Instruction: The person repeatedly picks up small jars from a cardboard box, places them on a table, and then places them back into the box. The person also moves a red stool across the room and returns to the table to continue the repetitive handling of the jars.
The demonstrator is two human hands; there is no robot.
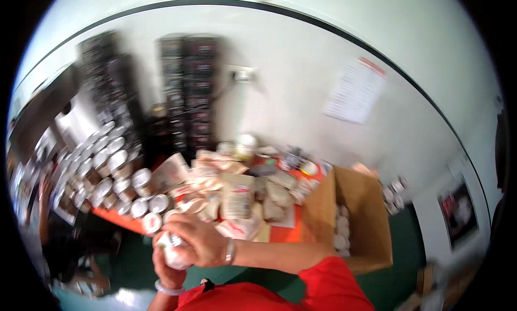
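Both hands clasp a small white-lidded jar (pixel 173 252), left hand (pixel 167 268) beneath, right hand (pixel 196 238) closed over, before blurred, seemingly paper beige pouches (pixel 237 195) on the orange table (pixel 283 233).

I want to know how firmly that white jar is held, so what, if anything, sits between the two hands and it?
Nothing visible does. The right hand lies directly over the top of the white jar, and the left hand grips it from below, both touching it. The picture is blurred, so a thin layer under the fingers cannot be ruled out.
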